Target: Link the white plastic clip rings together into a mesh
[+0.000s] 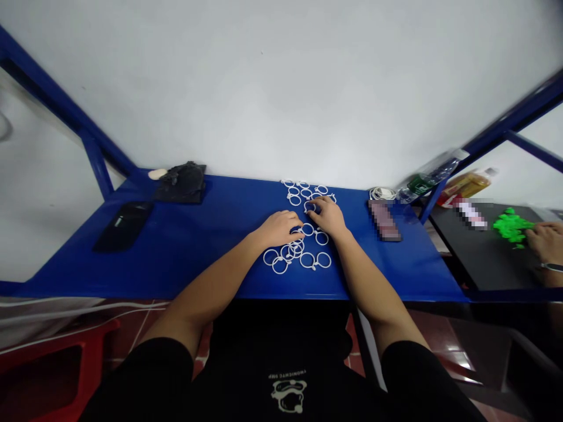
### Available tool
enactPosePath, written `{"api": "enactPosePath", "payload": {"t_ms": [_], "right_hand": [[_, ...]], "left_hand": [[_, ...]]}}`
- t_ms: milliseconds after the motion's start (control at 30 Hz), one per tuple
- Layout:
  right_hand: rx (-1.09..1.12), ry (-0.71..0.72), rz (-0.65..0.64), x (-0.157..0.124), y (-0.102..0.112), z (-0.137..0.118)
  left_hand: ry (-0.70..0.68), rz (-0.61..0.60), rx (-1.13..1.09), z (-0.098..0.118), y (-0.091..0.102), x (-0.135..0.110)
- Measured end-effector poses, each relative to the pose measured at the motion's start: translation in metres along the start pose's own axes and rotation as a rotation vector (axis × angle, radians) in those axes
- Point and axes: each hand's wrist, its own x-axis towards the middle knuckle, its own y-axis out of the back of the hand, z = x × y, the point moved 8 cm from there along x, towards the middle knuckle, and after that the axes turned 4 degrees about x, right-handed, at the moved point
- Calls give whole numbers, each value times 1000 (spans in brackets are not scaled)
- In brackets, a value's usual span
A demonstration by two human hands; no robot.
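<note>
Several white curtain rings (323,261) with small eyelets lie on the blue table (220,246) between and around my hands. My left hand (280,227) is low over the near cluster, its fingers curled and the thumb bent in towards them at a ring (297,232). Just below it, more rings (280,265) overlap each other. Farther back, my right hand (329,215) has thumb and forefinger closing round the edge of one ring (309,207). Both fingertip contacts are small and partly hidden. Other rings (295,197) lie near the wall beyond both hands.
A black phone (123,227) and a crumpled black bag (182,181) lie left. To the right are a pixelated flat object (385,221), a coiled white cable (382,193) and a plastic bottle (431,176). Another person's hand (545,241) touches green pieces (511,227) on a dark table.
</note>
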Motion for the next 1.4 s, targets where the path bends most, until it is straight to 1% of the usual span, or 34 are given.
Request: {"api": "enactPosePath", "payload": {"t_ms": [133, 267, 367, 433, 533, 567, 633, 700, 800, 867, 967, 1067, 1133, 1200, 1300, 1400], "right_hand": [[-13, -25, 27, 2, 9, 7], [-7, -32, -56, 2, 6, 8], [-13, -1, -106, 1, 0, 3], [-1, 24, -77, 1, 1, -3], [33, 20, 12, 0, 12, -6], [50, 24, 21, -1, 16, -8], [90, 59, -25, -2, 19, -13], [125, 99, -129, -5, 17, -20], [136, 101, -276, -10, 10, -24], [122, 86, -332, -12, 7, -24], [85, 54, -375, -13, 2, -18], [59, 30, -429, -13, -5, -13], [51, 40, -454, -12, -9, -13], [36, 56, -455, -11, -10, -14], [17, 67, -433, -10, -10, -15], [22, 64, -403, -9, -9, -15]], "left_hand": [[-10, 1, 10, -3, -4, 1], [-29, 5, 18, -3, -5, 2], [-20, 6, 29, -3, -4, 1], [-15, 10, 31, -3, -4, 1], [-21, 17, 26, -3, -3, 0], [-22, 18, 25, -3, -2, 0], [-20, 18, 19, -3, -2, 0], [-10, 19, 8, -3, -2, 0], [2, 31, -6, -4, -1, 1], [36, 62, 2, -7, 1, 2], [142, 113, 41, -18, 7, 1], [244, 99, 84, -28, 9, -1], [293, 78, 116, -32, 9, -2], [324, 78, 147, -34, 9, -3], [361, 128, 174, -39, 11, -5], [426, 203, 195, -55, 12, -8]]}}
